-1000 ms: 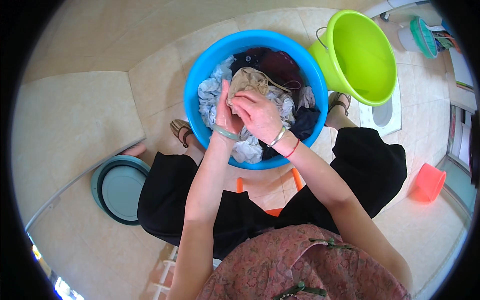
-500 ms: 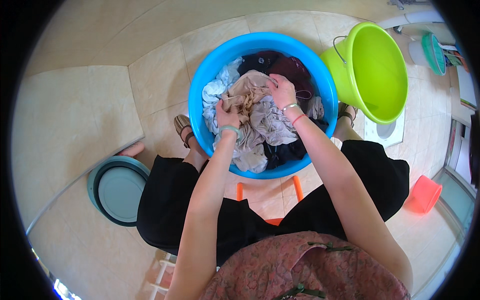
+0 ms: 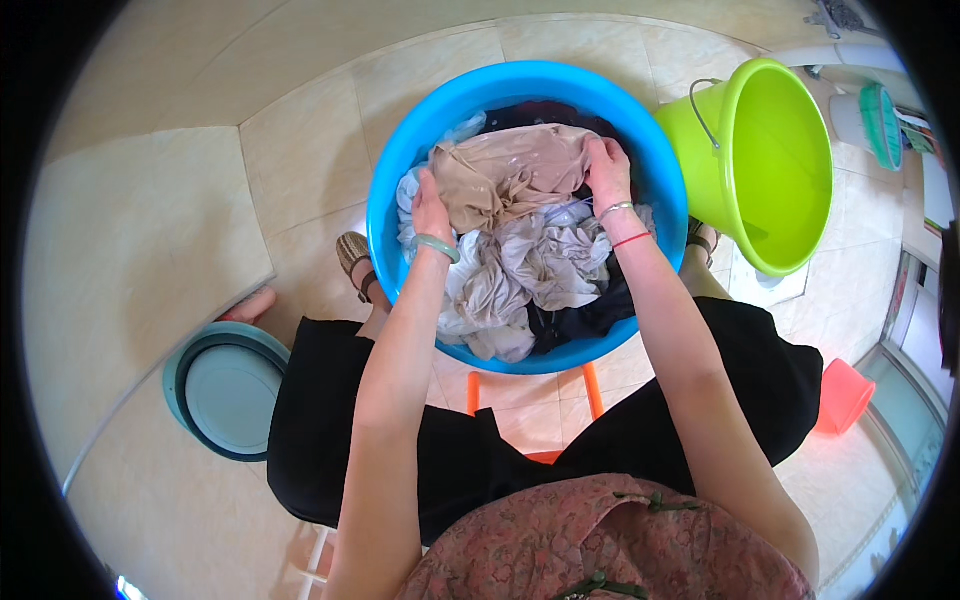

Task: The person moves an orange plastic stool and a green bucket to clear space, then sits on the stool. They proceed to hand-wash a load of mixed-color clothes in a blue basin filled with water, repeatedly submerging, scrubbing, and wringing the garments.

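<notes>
A round blue basin (image 3: 400, 170) stands on the tiled floor between my feet, filled with wet laundry. On top lies a beige garment (image 3: 505, 170), spread wide. My left hand (image 3: 430, 210) grips its left edge and my right hand (image 3: 607, 170) grips its right edge. Under it lie pale grey clothes (image 3: 540, 265) and dark clothes (image 3: 580, 320). A green bangle sits on my left wrist; a silver and a red band sit on my right.
A lime green bucket (image 3: 775, 160) stands right of the basin. A teal basin (image 3: 225, 390) lies at the left by my knee. A small red tub (image 3: 843, 395) sits at the right. An orange stool frame (image 3: 530, 385) shows under me.
My hands have moved apart, pulling the bunched beige garment out wide across the top of the basin. The view has shifted slightly.
</notes>
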`<state>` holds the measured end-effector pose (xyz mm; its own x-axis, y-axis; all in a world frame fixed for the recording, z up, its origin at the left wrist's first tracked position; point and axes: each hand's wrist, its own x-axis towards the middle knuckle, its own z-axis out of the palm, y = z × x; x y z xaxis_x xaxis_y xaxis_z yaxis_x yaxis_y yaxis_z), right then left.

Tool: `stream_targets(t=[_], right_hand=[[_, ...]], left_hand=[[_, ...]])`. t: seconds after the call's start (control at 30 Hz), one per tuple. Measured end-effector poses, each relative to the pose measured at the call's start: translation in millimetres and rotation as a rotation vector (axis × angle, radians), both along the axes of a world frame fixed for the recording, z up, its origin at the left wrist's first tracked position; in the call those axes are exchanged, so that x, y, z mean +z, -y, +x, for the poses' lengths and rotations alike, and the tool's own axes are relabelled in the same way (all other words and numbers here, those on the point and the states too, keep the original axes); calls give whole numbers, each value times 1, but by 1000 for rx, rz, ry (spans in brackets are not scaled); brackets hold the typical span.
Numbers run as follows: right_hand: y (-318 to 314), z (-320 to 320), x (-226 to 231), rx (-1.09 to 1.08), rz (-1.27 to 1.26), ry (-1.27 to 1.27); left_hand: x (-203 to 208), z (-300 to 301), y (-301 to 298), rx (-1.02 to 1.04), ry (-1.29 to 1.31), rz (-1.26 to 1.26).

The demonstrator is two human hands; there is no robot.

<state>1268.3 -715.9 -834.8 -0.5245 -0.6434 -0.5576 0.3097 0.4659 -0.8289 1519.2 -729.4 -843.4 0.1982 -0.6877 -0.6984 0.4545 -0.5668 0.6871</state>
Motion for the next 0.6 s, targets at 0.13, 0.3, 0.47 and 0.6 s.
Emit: stream_targets(t=[0.13,0.3,0.47,0.6], right_hand=[[6,17,-20,189,-79,-117],[-1,42,-55,435,-6,-643],[16,52,-42,571,175,-600],[34,32,-58,589,352,-728]], left_hand=[[-8,-43,1,-427,474,-271],[-42,-59,-4,-684,743,-215],[-70,-46,17,-801,842,-43],[-52,-68,31,-837,920,110]])
